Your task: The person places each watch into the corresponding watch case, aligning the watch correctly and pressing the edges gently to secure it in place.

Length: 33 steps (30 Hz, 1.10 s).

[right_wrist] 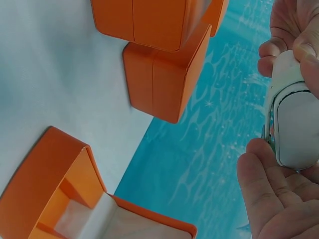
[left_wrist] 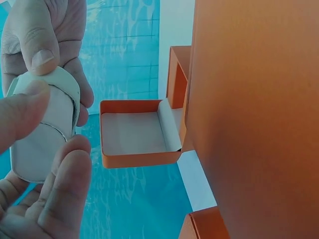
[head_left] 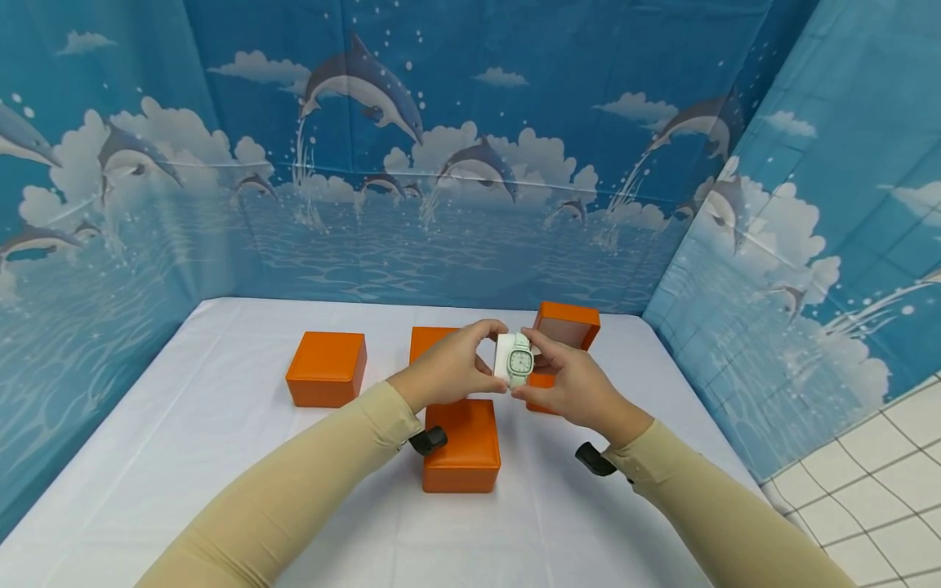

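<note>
Between my two hands is a pale green wristwatch (head_left: 520, 363), its square dial facing me, wrapped round a white watch cushion (head_left: 502, 355). My left hand (head_left: 450, 365) pinches the cushion from the left with thumb and fingers. From the other side, my right hand (head_left: 577, 388) grips the watch and its strap at the top and bottom edges. Both hands are raised in front of an open orange watch box (head_left: 572, 314), whose lid stands up. In the left wrist view, the pale lining of the open box (left_wrist: 132, 132) shows, and fingertips of both hands meet at the cushion (left_wrist: 37, 154).
One closed orange box (head_left: 325, 367) sits to the left on the white-covered table (head_left: 220, 392). Another closed box (head_left: 461, 449) is below my left wrist, with a third box (head_left: 429, 340) behind my left hand. A dolphin-printed curtain (head_left: 470, 237) surrounds the table's back and sides.
</note>
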Available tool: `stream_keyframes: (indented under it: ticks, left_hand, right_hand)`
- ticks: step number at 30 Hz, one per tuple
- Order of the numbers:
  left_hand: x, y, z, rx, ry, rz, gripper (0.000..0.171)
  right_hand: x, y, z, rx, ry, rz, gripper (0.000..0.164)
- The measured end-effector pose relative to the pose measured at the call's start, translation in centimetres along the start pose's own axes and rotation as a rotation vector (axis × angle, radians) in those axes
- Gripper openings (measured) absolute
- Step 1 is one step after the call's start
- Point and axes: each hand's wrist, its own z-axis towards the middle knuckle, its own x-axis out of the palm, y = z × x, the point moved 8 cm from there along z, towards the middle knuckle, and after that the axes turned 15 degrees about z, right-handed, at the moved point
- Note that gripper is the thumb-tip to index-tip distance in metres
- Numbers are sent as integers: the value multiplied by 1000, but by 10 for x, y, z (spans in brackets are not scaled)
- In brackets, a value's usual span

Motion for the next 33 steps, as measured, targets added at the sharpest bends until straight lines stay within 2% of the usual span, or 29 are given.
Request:
stream_keyframes:
  ticks: [15, 33]
  left_hand:
    - [2, 4, -1, -23, 0, -2, 82]
    - [3, 5, -1, -17, 1, -9, 80]
  right_hand:
    - [4, -6, 3, 8, 32, 74, 94]
    - [7, -10, 5, 5, 56, 113, 91]
